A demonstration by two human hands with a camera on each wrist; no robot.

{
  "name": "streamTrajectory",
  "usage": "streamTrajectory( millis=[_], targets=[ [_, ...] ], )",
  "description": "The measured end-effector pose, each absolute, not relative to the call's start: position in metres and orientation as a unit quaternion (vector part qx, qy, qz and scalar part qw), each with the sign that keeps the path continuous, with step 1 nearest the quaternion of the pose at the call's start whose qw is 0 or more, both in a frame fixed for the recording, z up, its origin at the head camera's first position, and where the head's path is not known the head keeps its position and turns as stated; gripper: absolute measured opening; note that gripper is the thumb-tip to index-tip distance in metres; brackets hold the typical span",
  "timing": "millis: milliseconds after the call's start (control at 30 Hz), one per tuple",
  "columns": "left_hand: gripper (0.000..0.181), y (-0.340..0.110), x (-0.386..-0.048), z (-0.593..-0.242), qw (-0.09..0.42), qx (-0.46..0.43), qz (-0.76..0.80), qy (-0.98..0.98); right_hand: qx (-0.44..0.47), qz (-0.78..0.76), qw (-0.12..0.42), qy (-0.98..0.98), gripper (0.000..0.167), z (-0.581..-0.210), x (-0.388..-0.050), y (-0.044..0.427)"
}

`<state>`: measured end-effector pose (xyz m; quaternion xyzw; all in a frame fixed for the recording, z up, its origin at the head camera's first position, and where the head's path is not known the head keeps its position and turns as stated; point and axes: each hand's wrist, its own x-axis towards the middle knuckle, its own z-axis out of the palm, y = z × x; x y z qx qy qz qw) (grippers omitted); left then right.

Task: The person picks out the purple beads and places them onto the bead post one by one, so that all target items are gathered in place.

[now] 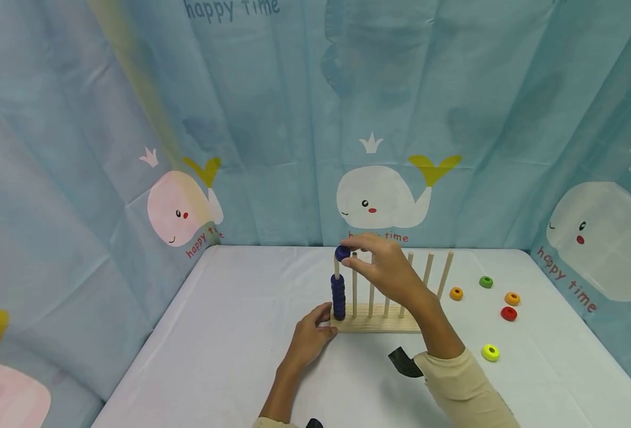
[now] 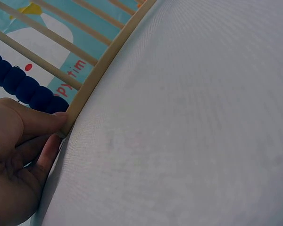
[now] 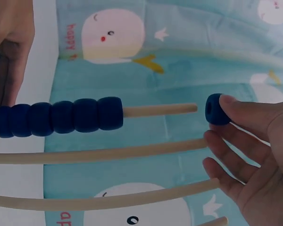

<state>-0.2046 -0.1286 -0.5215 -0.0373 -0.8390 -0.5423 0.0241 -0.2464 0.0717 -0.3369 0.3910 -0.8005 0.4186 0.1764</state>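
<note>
A wooden peg rack has a flat base [image 1: 379, 324] and a row of upright pegs. Several dark blue beads [image 1: 338, 297] are stacked on its leftmost peg, whose upper part [image 3: 160, 110] is bare. My right hand [image 1: 387, 270] pinches one more blue bead [image 3: 219, 113] between thumb and fingers. That bead is just beyond the peg's tip, its hole facing the tip, with a small gap between them in the right wrist view. Low at the left, my left hand [image 1: 310, 337] grips the end of the base, thumb and fingers against it in the left wrist view.
Loose beads lie on the white table [image 1: 230, 333] right of the rack: green [image 1: 486, 282], red [image 1: 508, 313], yellow [image 1: 490, 352] and two orange, one nearer the rack [image 1: 456, 293] and one farther right [image 1: 512, 298]. A whale-print curtain [image 1: 273, 196] surrounds the table.
</note>
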Motion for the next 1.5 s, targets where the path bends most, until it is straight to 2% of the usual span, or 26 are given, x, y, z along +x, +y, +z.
streamTrajectory(
  millis=[333,933,1500],
  targets=[
    [0.057,-0.128,-0.204,-0.520,0.020,-0.041,-0.550,-0.834,0.390,0.403,0.186,-0.807,0.032,-0.340,-0.250,0.064],
    [0.056,-0.127,-0.204,-0.522,0.014,-0.040,-0.552,-0.833,0.391,0.410,0.171,-0.806,0.030,-0.342,-0.256,0.062],
    [0.057,-0.128,-0.203,-0.522,0.024,-0.046,-0.553,-0.832,0.376,0.408,0.198,-0.808,0.033,-0.341,-0.250,0.083]
  ],
)
